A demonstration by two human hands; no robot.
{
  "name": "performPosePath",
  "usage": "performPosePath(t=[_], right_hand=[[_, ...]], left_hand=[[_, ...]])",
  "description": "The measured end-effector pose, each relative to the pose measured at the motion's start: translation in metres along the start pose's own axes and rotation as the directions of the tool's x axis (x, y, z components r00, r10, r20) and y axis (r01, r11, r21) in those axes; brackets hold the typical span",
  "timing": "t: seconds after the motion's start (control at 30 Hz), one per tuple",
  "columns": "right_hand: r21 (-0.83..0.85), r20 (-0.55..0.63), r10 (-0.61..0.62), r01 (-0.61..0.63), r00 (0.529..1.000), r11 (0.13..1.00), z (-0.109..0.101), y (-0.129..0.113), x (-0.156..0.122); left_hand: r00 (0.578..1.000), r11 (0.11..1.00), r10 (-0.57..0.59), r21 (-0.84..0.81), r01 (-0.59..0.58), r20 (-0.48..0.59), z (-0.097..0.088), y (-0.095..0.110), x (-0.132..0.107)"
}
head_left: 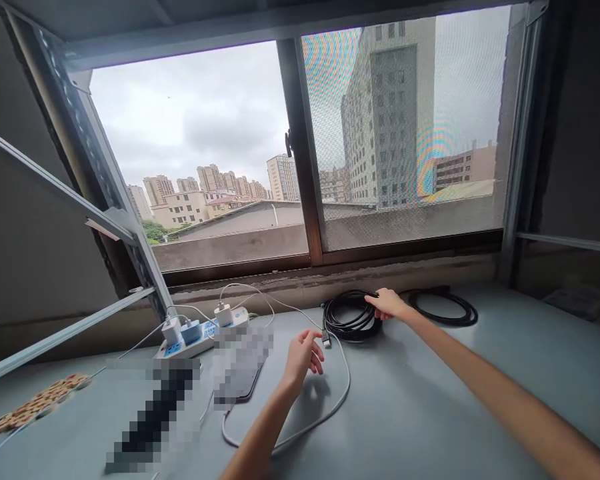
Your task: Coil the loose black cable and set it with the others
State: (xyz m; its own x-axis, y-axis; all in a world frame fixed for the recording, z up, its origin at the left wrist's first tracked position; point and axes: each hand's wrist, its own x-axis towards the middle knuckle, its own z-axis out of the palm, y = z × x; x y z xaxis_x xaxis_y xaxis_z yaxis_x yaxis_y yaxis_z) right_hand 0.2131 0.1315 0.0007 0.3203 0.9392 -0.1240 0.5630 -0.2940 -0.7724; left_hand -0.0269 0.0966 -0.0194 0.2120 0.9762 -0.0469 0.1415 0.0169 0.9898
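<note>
A coiled black cable (349,328) lies on the grey tabletop below the window. My right hand (387,304) reaches to the coil's right side, its fingers closed on the strands. A dark connector with a light metal end (326,339) sticks out at the coil's left edge. Beside that connector is my left hand (303,359), held above the table with its fingers loosely curled and apart. Its index fingertip is at the connector; whether they touch I cannot tell. A white charging cord (349,383) loops on the table around my left hand.
A second black cable loop (447,320) lies farther right. To the left are a white power strip (235,320) with plugged-in chargers, a phone (250,383) partly blurred out, a blurred dark object (155,413) and a patterned mat (35,403). Metal shelf posts frame the window.
</note>
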Motion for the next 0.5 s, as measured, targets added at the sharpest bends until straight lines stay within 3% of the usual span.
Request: performPosePath(t=[0.1, 0.27, 0.3, 0.37, 0.43, 0.5], right_hand=[[-0.144, -0.068, -0.061, 0.051, 0.996, 0.988, -0.014, -0.015, -0.014], [-0.106, 0.056, -0.298, 0.303, 0.953, 0.947, -0.046, -0.047, -0.054], [-0.041, 0.098, -0.377, 0.382, 0.921, 0.923, -0.053, -0.052, -0.064], [0.229, 0.081, -0.619, 0.589, 0.782, 0.775, -0.068, -0.058, -0.083], [0.346, -0.071, -0.746, 0.718, 0.662, 0.604, -0.082, -0.059, -0.103], [0.377, -0.216, -0.789, 0.795, 0.575, 0.476, -0.097, -0.055, -0.123]], left_hand=[[1.000, 1.000, -0.001, 0.012, 0.001, -0.007, -0.001, 0.001, 0.000], [0.998, 1.000, 0.016, 0.006, -0.016, -0.064, -0.007, 0.001, 0.003], [0.996, 1.000, 0.024, -0.001, -0.024, -0.086, -0.009, 0.001, 0.005], [0.991, 0.999, 0.038, -0.019, -0.041, -0.131, -0.012, 0.000, 0.007], [0.985, 0.998, 0.046, -0.038, -0.053, -0.165, -0.014, -0.002, 0.010], [0.982, 0.997, 0.049, -0.056, -0.060, -0.181, -0.015, -0.003, 0.012]])
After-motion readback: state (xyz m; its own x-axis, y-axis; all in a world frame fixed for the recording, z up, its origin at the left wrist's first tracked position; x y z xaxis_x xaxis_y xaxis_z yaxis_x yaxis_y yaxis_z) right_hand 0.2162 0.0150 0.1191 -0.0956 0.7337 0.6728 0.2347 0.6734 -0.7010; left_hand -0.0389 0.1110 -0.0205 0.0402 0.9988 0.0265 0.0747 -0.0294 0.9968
